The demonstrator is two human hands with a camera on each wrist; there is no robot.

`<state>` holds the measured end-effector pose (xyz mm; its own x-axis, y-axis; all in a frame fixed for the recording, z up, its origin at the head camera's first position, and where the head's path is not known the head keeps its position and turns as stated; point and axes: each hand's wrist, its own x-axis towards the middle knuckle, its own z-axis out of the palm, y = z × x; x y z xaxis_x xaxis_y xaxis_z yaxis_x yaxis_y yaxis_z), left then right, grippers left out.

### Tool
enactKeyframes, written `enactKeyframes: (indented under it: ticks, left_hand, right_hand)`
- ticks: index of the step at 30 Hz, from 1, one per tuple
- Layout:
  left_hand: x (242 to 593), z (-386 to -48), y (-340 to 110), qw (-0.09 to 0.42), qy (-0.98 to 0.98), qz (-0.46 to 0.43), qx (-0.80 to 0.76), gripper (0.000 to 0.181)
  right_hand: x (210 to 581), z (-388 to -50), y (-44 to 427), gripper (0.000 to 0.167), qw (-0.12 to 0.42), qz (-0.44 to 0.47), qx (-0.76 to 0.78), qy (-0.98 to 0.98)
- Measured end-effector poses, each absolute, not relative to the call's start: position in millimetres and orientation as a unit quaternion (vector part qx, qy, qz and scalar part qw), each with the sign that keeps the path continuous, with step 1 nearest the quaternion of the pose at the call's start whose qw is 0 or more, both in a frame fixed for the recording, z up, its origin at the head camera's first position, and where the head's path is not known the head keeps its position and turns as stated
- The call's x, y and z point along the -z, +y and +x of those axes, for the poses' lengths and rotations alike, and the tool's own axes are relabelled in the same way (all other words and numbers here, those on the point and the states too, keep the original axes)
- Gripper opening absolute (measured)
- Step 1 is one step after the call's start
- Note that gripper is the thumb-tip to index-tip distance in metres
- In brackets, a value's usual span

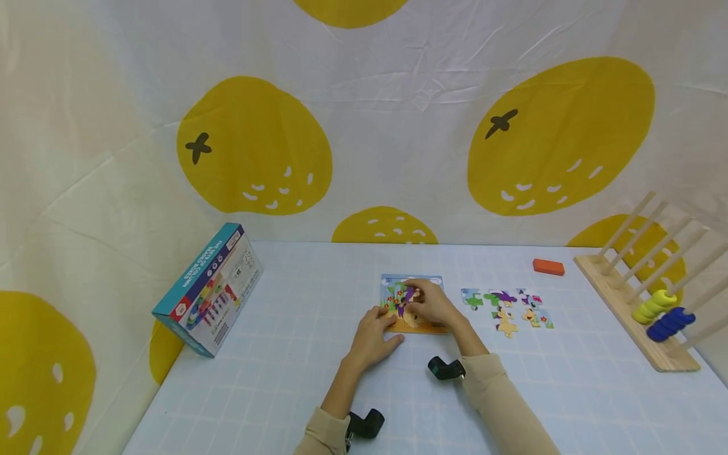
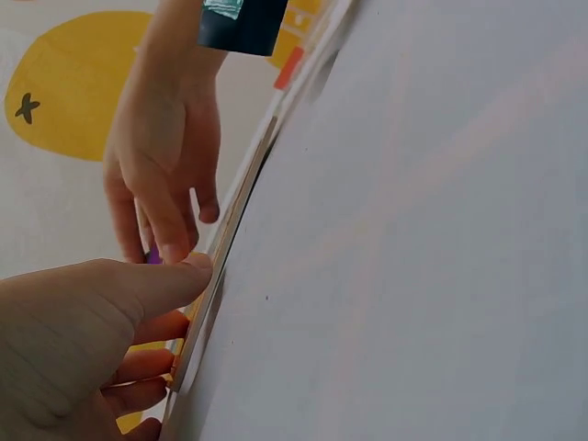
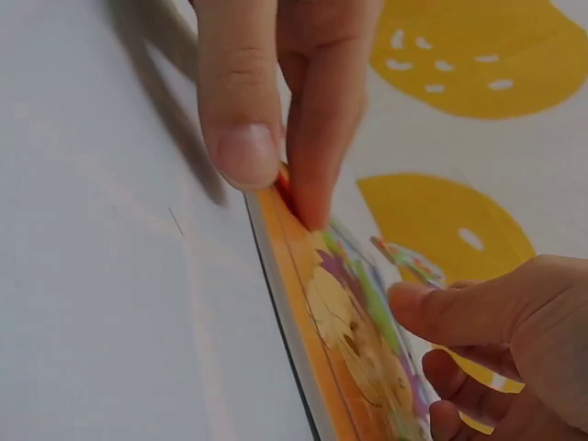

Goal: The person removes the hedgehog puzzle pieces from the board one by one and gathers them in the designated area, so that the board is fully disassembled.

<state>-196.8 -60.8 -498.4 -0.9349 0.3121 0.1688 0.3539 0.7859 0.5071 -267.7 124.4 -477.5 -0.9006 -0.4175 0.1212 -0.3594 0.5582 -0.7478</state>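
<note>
A small jigsaw puzzle board point(image 1: 418, 328) with an orange lower border lies on the table, partly filled with a colourful picture. My left hand point(image 1: 371, 340) rests at its lower left corner, fingertips on the board and thumb along the near edge. Above the board, my right hand point(image 1: 433, 304) pinches a puzzle piece point(image 3: 411, 261) between thumb and fingers; the piece is tilted and mostly hidden in the head view. Several loose puzzle pieces point(image 1: 505, 323) lie to the right of the board, some touching each other.
An orange-red block point(image 1: 548, 267) lies toward the back right. A wooden peg rack point(image 1: 634, 309) with yellow and blue beads stands at the right edge. On the left stands a toy box point(image 1: 210, 287). A patterned cloth point(image 1: 398, 145) hangs behind the table.
</note>
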Motion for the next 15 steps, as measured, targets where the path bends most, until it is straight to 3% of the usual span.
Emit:
enactKeyframes:
  ticks: [10, 15]
  left_hand:
    - [497, -195, -58, 0.043, -0.946, -0.172, 0.273, 0.046]
    - [496, -194, -58, 0.038, -0.947, -0.164, 0.272, 0.046]
  right_hand:
    - [469, -255, 193, 0.046, -0.031, -0.198, 0.389, 0.899]
    - [468, -243, 227, 0.044, -0.027, -0.167, 0.372, 0.913]
